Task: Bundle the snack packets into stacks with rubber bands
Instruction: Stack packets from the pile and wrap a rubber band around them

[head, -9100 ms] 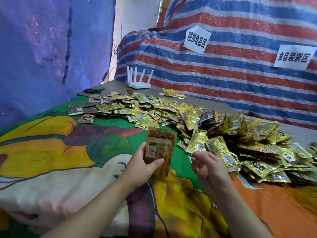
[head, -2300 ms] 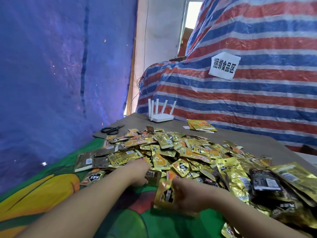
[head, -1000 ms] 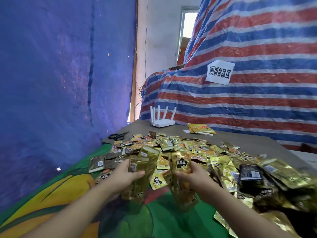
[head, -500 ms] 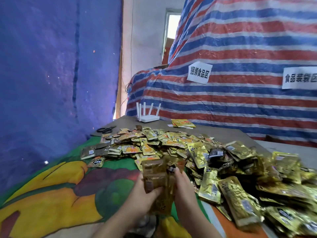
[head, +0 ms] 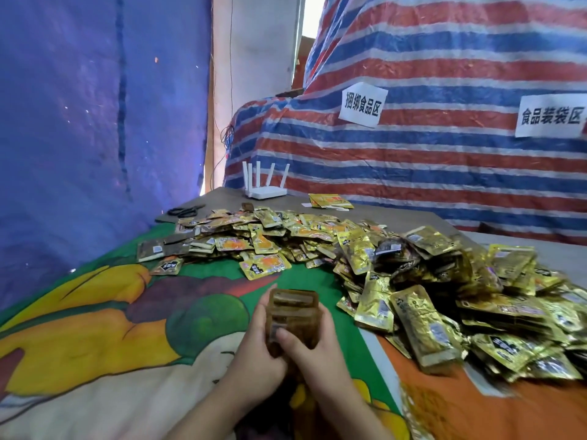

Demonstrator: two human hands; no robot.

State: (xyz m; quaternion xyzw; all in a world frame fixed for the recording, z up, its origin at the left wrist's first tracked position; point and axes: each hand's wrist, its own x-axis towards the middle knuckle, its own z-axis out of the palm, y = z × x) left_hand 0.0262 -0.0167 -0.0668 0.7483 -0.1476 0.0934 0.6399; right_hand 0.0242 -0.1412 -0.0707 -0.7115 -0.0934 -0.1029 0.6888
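Brown packets, a small stack (head: 293,315), stand upright between both hands just near of the pile (head: 397,268) — the left hand (head: 254,354) cups one side with fingers curled round it, the right hand (head: 313,349) grips the other, thumb across the front. This looks like the squaring-up step. No rubber band is visible, so next comes fetching one and stretching it round — without letting the packets fan out.

The heap of snack packets (head: 413,281) across the right of the frame is glossy, crinkled gold foil. Under it lies a matt printed cloth (head: 95,312). Upper right, a woven plastic tarp (head: 444,169) carries matt paper signs (head: 362,104). The router (head: 266,192) is smooth white plastic.
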